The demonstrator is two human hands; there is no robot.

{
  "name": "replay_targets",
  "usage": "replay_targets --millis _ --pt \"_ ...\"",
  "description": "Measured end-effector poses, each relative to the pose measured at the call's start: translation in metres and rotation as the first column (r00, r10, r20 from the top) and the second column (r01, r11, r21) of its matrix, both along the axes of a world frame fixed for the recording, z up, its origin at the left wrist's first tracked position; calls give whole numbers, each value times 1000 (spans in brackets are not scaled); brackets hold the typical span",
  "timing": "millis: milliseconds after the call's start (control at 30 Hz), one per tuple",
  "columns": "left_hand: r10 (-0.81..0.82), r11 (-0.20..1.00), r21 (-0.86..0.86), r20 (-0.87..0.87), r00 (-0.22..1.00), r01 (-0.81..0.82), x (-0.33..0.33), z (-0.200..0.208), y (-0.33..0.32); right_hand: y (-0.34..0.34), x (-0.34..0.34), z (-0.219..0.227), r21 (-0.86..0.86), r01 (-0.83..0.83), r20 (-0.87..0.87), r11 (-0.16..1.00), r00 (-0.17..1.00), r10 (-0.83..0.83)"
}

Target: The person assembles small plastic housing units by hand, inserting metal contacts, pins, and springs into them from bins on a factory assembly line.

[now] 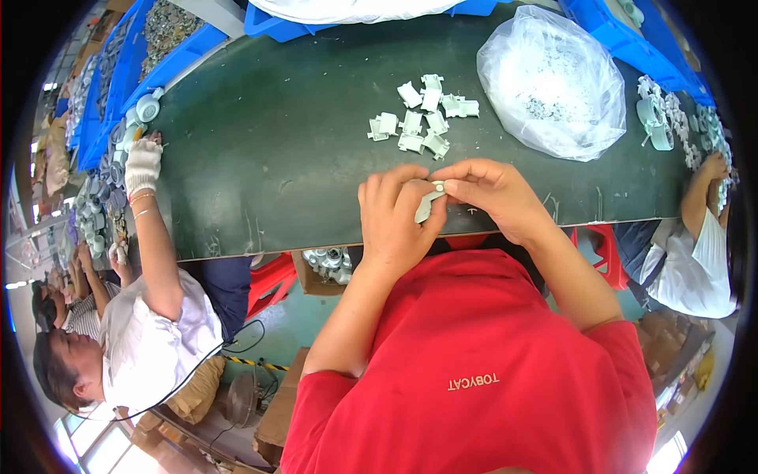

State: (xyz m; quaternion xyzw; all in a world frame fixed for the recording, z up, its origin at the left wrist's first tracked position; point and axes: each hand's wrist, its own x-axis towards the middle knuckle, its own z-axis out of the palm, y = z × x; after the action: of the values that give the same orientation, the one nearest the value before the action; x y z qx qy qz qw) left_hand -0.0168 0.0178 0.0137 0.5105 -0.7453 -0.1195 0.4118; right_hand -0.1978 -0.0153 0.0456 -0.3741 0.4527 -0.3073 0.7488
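Observation:
Near the front edge of the dark green table, my left hand point(395, 207) is closed round a small pale green plastic part point(426, 207). The thumb and forefinger of my right hand point(493, 193) pinch the same part at its upper right end. Whether a smaller piece sits between those fingertips is hidden. Just beyond my hands lies a loose group of pale green plastic pieces point(411, 122), bracket-like in shape, several of them touching. To their right rests a clear plastic bag point(551, 87) full of tiny light-coloured pieces.
Blue bins point(643, 47) line the table's far side, with more at the far left. A co-worker's gloved hand point(144, 164) rests at the table's left end, beside piled grey parts. Another person's hand point(714, 167) is among parts at the right. Below the table edge stands a carton point(320, 278).

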Motion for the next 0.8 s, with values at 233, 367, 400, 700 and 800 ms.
replay_targets --millis 233,367,400,700,800 --pt "9 999 -32 -5 1000 -9 0 -1 -1 -1 1 0 -75 -34 -41 997 999 31" --pt "-117 992 53 13 993 116 1 4 -4 11 2 -21 -214 64 -78 975 994 -82" --pt "-182 981 79 32 983 179 9 9 -4 10 -1 -27 -155 -93 -231 984 971 55" --pt "715 699 -187 162 680 -690 124 12 -10 -35 -158 0 -915 -63 -375 398 493 -785" --pt "580 814 -114 193 791 -569 93 14 -3 -79 -271 -7 -934 -230 -316 275 163 -935"
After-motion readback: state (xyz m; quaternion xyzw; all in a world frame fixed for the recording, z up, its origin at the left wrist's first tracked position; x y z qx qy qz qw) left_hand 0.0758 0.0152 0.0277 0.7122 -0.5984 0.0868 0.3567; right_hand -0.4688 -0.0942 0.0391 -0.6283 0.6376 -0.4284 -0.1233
